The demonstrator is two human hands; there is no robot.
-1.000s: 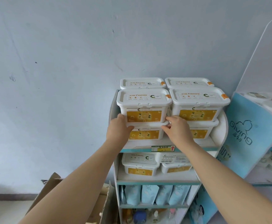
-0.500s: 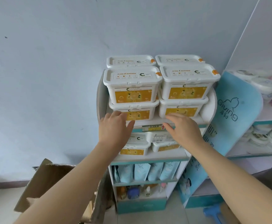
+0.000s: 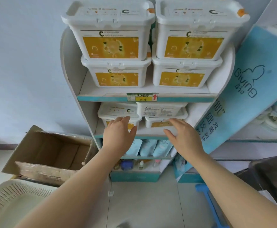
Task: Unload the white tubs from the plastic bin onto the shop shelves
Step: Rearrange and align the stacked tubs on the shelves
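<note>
White tubs with yellow labels stand stacked two high on the top shelf point(image 3: 144, 97): a left stack point(image 3: 111, 46) and a right stack point(image 3: 188, 45). More white tubs sit on the second shelf, one at the left point(image 3: 118, 111) and one at the right point(image 3: 160, 110). My left hand point(image 3: 118, 134) and my right hand point(image 3: 182, 135) hang in front of the second shelf with fingers spread, holding nothing. A pale slatted plastic bin point(image 3: 14, 195) shows at the lower left.
An open cardboard box point(image 3: 48, 153) stands left of the shelf unit. Light-blue pouches point(image 3: 147, 147) fill the third shelf, small bottles point(image 3: 134, 165) the one below. A blue branded side panel point(image 3: 249, 83) leans at the right. A blue object point(image 3: 208, 204) lies on the tiled floor.
Both hands left the top-shelf tubs and dropped down to the second shelf level. The view tilted downward, bringing the box, the bin and the floor into sight.
</note>
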